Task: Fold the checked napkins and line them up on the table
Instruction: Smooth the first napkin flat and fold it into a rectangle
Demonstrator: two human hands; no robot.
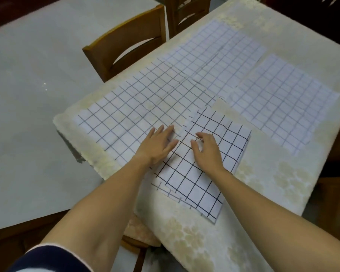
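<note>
A folded white napkin with bold black checks [200,185] lies on the table's near part. My left hand [157,147] rests flat on its left edge, fingers straight. My right hand [206,152] presses the napkin's middle, its fingers slightly bent. An unfolded checked napkin [137,107] lies spread flat to the left, partly under the folded one. Another unfolded napkin [220,55] lies farther back, and a third [283,103] is spread at the right.
The table wears a cream floral cloth [267,173]. Two wooden chairs [126,42] stand at the far-left side, and another chair's seat [139,230] shows below the near edge. Grey tiled floor lies to the left.
</note>
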